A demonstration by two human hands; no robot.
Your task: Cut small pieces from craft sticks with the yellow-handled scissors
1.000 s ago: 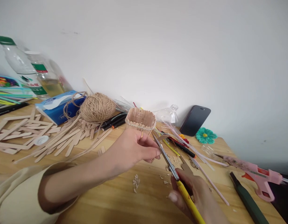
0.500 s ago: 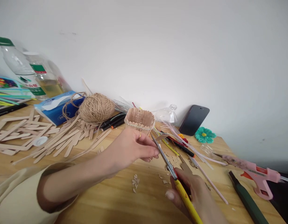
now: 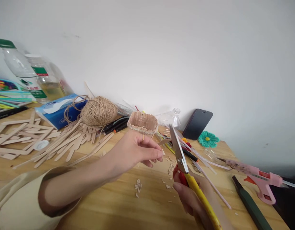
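Note:
My left hand [image 3: 137,148] is closed in a pinch over the middle of the table, with a small pale wood piece [image 3: 163,152] poking out at the fingertips. My right hand [image 3: 195,195] grips scissors [image 3: 179,153] with red and yellow handles, blades pointing up and away, a little right of the left fingertips and apart from them. Below the left hand lies a little heap of wood chips [image 3: 138,187]. More wood scraps [image 3: 170,167] are scattered between the hands. Behind the left hand stands a small basket of craft sticks [image 3: 143,123] with a glittery silver trim.
Loose craft sticks [image 3: 70,143] and a twine ball [image 3: 99,111] lie left, near a blue tissue pack [image 3: 62,111] and bottles [image 3: 23,70]. At right are a phone [image 3: 197,124], a green fuzzy flower [image 3: 208,139], a pink glue gun [image 3: 254,175] and a dark-green-handled tool [image 3: 252,203].
The scissors have swung upright and moved right, away from the left fingertips. My left hand has stayed nearly where it was, still pinching.

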